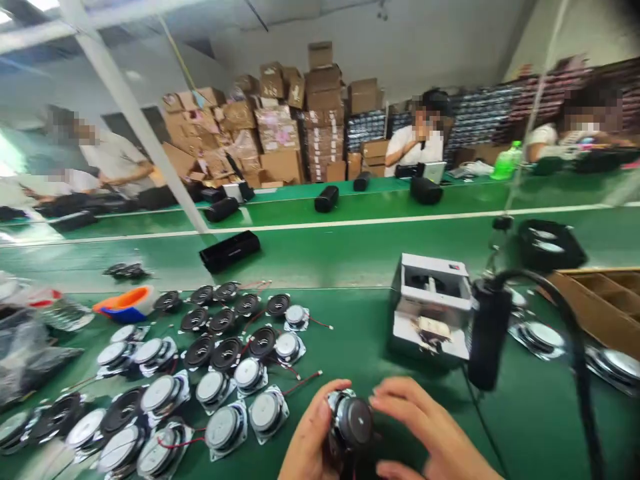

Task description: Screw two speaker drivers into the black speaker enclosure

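Note:
My left hand (313, 437) is closed around a small loudspeaker driver (353, 421), held above the green bench at the bottom centre. Its dark round back faces up toward me, and a silvery metal frame shows at its edge. Just to the right is my right hand (425, 427), fingers apart and slightly blurred, with nothing in it. Its fingertips come close to the driver; whether they touch it I cannot tell. Left of my hands, several speaker drivers (226, 427) lie in loose rows, some with silver backs up and others showing black cones (227, 353). Thin red wires trail from some.
A hanging black tool (486, 333) and its cable are at right, near a white-and-black box (433, 307). Also there is a cardboard box (600, 300). An orange-and-blue tray (125, 305) sits left. Beyond runs a green conveyor (320, 247) with black speaker housings (230, 251); several people work behind it.

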`<control>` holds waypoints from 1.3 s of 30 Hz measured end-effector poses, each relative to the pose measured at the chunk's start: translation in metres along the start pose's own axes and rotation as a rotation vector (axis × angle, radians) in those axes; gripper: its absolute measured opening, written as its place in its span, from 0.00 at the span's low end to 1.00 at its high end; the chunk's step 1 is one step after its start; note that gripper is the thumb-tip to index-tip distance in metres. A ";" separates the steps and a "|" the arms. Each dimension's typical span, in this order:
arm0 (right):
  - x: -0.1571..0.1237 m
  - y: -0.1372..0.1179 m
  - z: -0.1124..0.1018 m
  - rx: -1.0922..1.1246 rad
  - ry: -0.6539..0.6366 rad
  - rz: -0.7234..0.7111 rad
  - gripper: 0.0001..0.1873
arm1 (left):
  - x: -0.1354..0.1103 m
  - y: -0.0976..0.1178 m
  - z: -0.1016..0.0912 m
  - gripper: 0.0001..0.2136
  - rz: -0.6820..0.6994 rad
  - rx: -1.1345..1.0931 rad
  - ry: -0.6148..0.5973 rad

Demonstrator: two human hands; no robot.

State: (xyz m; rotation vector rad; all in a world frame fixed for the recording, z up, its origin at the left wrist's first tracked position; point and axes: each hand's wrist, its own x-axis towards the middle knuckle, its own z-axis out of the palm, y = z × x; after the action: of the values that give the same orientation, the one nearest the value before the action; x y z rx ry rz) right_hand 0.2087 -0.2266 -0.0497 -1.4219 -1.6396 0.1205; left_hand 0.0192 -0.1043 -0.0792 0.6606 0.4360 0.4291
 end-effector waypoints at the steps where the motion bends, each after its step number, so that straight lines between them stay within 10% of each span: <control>1: -0.005 -0.004 0.004 0.017 -0.003 0.015 0.30 | -0.002 -0.001 0.000 0.24 0.001 -0.017 0.031; 12: -0.006 0.001 0.035 0.214 -0.076 0.112 0.38 | -0.006 -0.005 -0.002 0.23 0.031 0.028 0.004; 21: -0.005 0.005 0.031 0.373 -0.018 0.474 0.23 | -0.007 -0.010 -0.007 0.39 0.030 0.160 -0.090; 39: -0.003 0.013 0.028 0.429 -0.063 0.565 0.39 | -0.008 -0.004 0.016 0.35 0.067 0.359 0.142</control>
State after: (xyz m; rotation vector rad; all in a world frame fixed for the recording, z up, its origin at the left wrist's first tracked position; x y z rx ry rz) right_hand 0.1984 -0.2111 -0.0749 -1.5037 -1.1247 0.7958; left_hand 0.0220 -0.1185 -0.0688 0.9977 0.6349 0.4673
